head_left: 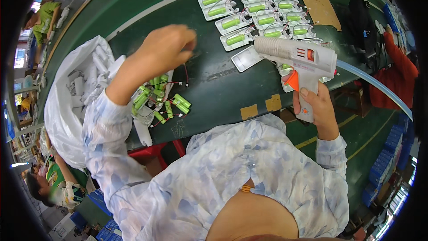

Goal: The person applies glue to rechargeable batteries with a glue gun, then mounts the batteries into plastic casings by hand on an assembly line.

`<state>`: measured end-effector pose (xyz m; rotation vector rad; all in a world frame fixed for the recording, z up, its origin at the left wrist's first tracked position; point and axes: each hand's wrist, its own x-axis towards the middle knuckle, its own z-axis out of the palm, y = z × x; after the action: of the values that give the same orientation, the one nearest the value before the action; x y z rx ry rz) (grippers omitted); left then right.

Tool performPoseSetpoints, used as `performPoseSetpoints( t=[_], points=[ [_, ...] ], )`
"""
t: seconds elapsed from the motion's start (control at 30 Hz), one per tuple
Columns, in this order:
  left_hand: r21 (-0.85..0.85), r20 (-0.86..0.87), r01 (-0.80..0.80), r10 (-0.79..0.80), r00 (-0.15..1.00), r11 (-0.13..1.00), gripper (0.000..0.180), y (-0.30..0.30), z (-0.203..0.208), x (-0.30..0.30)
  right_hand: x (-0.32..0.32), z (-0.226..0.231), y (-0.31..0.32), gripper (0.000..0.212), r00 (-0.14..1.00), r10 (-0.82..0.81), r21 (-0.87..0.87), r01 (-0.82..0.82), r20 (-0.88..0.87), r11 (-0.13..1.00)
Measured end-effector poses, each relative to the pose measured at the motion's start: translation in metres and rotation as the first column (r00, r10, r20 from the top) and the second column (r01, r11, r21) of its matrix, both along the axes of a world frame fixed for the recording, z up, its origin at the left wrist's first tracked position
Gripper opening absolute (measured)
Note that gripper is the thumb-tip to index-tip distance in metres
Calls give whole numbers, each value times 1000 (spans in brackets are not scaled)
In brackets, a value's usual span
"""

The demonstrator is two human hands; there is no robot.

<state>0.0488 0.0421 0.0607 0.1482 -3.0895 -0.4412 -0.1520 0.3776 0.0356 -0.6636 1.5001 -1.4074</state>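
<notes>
My right hand point(322, 109) is closed around the handle of a white hot glue gun point(292, 53) with an orange trigger. A long translucent glue stick point(379, 81) runs out of its back. Below the nozzle lies a bare white plastic casing point(246, 59), partly covered by the gun. My left hand point(162, 47) hangs above the table with fingers curled; whatever they may hold is hidden. Close to that wrist lies a heap of green battery packs point(180, 102) with thin red and black wires. Several white casings with green batteries point(235, 39) stand in rows farther back.
A white plastic bag point(67, 102) full of white casings sits at the left. Brown cardboard point(316, 6) lies at the back right, near a black bag point(362, 24). Tape patches point(248, 111) mark the near edge. A red stool point(154, 154) stands below. Other people are around.
</notes>
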Motion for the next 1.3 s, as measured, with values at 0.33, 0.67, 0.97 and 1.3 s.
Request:
performPoseSetpoints(
  t=[0.33,0.67,0.97,1.3],
  points=[
    [-240,118,38,-10,993,970,20,-5,-57,14,9,9,1,41,1000,17,125,-15,-17,992],
    [-36,-2,61,-61,998,997,16,-5,-64,-6,10,9,3,31,997,73,241,-69,-6,968],
    [642,99,-145,106,989,753,16,17,-42,-30,4,4,10,41,993,115,279,-109,-4,954],
    [547,-344,170,36,938,819,11,53,-62,-80,12,2,13,42,999,30,171,-24,-34,985]
  ],
)
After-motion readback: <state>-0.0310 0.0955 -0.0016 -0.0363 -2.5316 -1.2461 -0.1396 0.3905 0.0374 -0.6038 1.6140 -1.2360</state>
